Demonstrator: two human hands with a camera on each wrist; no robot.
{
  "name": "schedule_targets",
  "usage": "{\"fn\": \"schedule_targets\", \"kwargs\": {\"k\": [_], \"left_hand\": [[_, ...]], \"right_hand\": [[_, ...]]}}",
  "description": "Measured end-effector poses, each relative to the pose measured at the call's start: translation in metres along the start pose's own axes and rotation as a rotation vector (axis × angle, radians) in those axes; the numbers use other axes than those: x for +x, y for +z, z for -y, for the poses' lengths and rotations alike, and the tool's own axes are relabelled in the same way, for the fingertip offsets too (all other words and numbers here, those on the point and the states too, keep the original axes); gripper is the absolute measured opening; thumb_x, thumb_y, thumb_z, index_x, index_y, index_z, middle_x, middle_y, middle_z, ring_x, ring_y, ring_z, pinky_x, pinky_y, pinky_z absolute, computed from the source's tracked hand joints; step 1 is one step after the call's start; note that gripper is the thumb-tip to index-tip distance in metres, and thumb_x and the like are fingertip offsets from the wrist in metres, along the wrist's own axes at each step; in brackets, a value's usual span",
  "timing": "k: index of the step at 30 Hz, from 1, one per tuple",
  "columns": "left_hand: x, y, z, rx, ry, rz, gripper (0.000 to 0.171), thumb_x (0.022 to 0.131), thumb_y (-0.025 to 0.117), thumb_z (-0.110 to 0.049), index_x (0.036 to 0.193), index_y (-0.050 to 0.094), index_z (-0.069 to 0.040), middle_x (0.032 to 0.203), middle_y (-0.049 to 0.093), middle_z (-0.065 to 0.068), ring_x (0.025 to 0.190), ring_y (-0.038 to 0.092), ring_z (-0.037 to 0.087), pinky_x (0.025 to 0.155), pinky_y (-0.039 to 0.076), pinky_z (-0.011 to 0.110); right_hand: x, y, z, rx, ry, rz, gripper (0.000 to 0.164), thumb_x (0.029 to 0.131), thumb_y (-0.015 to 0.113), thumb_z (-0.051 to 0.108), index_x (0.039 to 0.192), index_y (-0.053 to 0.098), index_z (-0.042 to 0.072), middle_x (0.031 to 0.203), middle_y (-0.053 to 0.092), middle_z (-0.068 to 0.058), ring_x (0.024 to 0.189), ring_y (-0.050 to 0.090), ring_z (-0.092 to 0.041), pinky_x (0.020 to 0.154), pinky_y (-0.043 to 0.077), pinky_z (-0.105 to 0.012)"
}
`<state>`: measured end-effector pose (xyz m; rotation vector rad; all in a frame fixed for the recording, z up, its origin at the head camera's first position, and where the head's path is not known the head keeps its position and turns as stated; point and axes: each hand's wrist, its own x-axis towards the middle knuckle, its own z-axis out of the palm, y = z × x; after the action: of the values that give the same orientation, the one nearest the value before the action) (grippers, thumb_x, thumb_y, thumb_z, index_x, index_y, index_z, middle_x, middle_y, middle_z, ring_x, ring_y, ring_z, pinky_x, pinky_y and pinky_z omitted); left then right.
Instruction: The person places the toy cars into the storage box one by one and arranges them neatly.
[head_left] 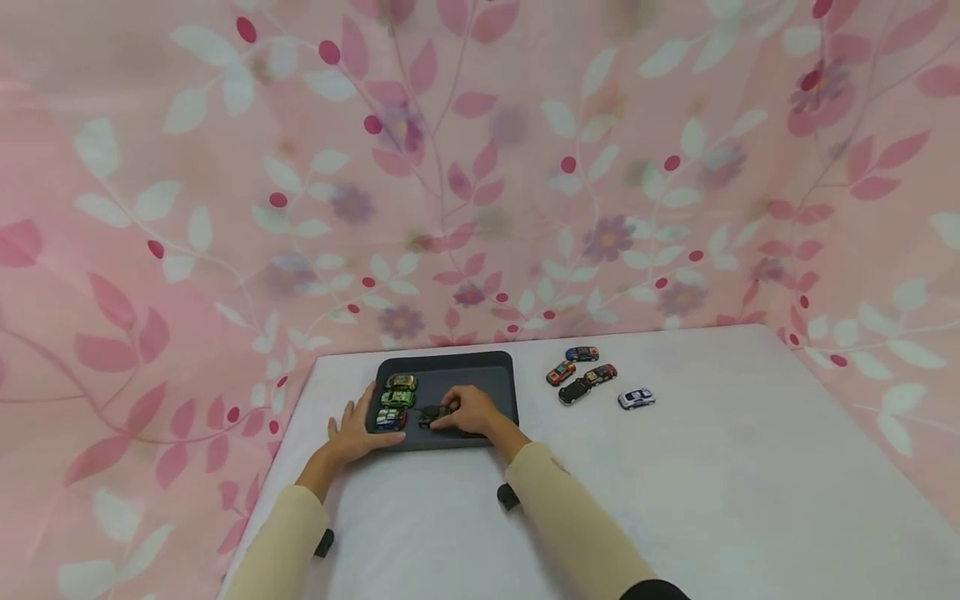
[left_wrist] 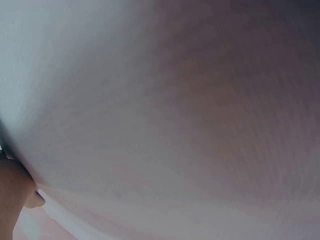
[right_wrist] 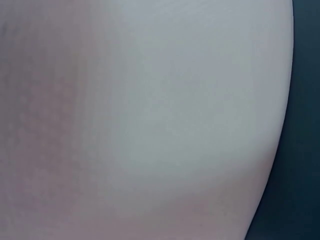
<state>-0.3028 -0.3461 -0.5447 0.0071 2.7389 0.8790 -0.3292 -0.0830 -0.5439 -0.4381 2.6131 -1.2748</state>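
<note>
In the head view a dark grey tray (head_left: pixel 480 367) lies on the white-covered table. My left hand (head_left: pixel 351 434) rests against its left side with fingers spread and the thumb along the front rim. Inside the tray, my right hand (head_left: pixel 476 410) pinches a dark toy car (head_left: pixel 431 414) between thumb and fingers, partly hiding it. Left of that car stand a yellow-green toy car (head_left: pixel 401 382), a bright green toy car (head_left: pixel 397 399) and a blue, white and green toy car (head_left: pixel 391 419), stacked in a column. The left wrist view catches only part of the hand (left_wrist: pixel 14 192).
Right of the tray are a blue-orange toy car (head_left: pixel 582 354), an orange-red toy car (head_left: pixel 561 373), a black toy car (head_left: pixel 574 391) touching another orange one (head_left: pixel 601 374), and a white toy car (head_left: pixel 637 399). A pink floral curtain (head_left: pixel 465 208) hangs behind the table.
</note>
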Motion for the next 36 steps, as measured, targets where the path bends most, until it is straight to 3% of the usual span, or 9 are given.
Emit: {"fn": "schedule_targets", "kwargs": {"k": [13, 20, 24, 26, 29, 33, 36], "left_hand": [[-0.003, -0.002, 0.001, -0.002, 0.016, -0.021, 0.127, 0.070, 0.074, -0.070, 0.160, -0.005, -0.029, 0.165, 0.005, 0.021, 0.150, -0.004, 0.048, 0.112, -0.014, 0.071], [-0.003, -0.002, 0.001, -0.019, -0.013, 0.014, 0.126, 0.070, 0.076, -0.068, 0.159, -0.007, -0.032, 0.166, 0.003, 0.019, 0.151, -0.007, 0.045, 0.113, -0.016, 0.068], [-0.001, -0.006, -0.001, -0.027, -0.020, -0.006, 0.125, 0.071, 0.076, -0.066, 0.159, -0.006, -0.033, 0.166, 0.002, 0.018, 0.152, -0.007, 0.044, 0.114, -0.017, 0.067], [-0.001, -0.007, -0.002, -0.015, -0.010, -0.013, 0.126, 0.070, 0.076, -0.068, 0.159, -0.006, -0.032, 0.166, 0.003, 0.019, 0.152, -0.006, 0.044, 0.114, -0.015, 0.067], [-0.004, -0.003, -0.001, -0.024, 0.017, -0.024, 0.126, 0.069, 0.076, -0.069, 0.160, -0.003, -0.029, 0.165, 0.005, 0.021, 0.151, -0.004, 0.046, 0.113, -0.014, 0.069], [-0.010, 0.002, -0.002, -0.035, 0.038, -0.040, 0.127, 0.068, 0.077, -0.069, 0.160, 0.001, -0.028, 0.165, 0.008, 0.021, 0.151, -0.002, 0.047, 0.113, -0.013, 0.069], [-0.010, 0.002, -0.002, -0.039, 0.042, -0.043, 0.127, 0.068, 0.076, -0.070, 0.160, 0.000, -0.028, 0.165, 0.008, 0.020, 0.151, -0.002, 0.047, 0.113, -0.013, 0.069]], "right_hand": [[0.004, 0.005, 0.000, -0.009, -0.010, 0.014, 0.042, 0.077, 0.085, 0.039, 0.108, 0.072, 0.013, 0.098, 0.066, -0.001, 0.086, 0.058, -0.013, 0.082, 0.052, -0.034], [-0.002, -0.004, 0.005, -0.029, 0.007, 0.101, 0.065, 0.084, 0.074, 0.052, 0.131, 0.059, 0.010, 0.098, 0.060, -0.002, 0.085, 0.056, -0.014, 0.084, 0.051, -0.035], [-0.004, -0.021, 0.013, -0.121, -0.077, 0.122, 0.079, 0.088, 0.063, 0.062, 0.147, 0.044, 0.012, 0.118, 0.058, -0.010, 0.102, 0.059, -0.021, 0.091, 0.051, -0.043], [-0.009, -0.032, 0.014, -0.192, -0.137, 0.104, 0.084, 0.089, 0.059, 0.065, 0.154, 0.034, 0.018, 0.138, 0.050, -0.014, 0.120, 0.056, -0.028, 0.099, 0.048, -0.049], [-0.020, -0.054, 0.010, -0.302, -0.208, 0.046, 0.088, 0.089, 0.056, 0.066, 0.159, 0.019, 0.027, 0.160, 0.024, -0.015, 0.141, 0.039, -0.038, 0.109, 0.037, -0.062], [-0.035, -0.088, -0.004, -0.400, -0.259, -0.051, 0.090, 0.090, 0.056, 0.065, 0.160, 0.011, 0.030, 0.167, 0.004, -0.013, 0.146, 0.026, -0.047, 0.112, 0.024, -0.070], [-0.047, -0.110, -0.020, -0.470, -0.251, -0.114, 0.092, 0.089, 0.056, 0.066, 0.160, 0.010, 0.030, 0.167, -0.005, -0.013, 0.146, 0.023, -0.049, 0.113, 0.020, -0.071]]}}
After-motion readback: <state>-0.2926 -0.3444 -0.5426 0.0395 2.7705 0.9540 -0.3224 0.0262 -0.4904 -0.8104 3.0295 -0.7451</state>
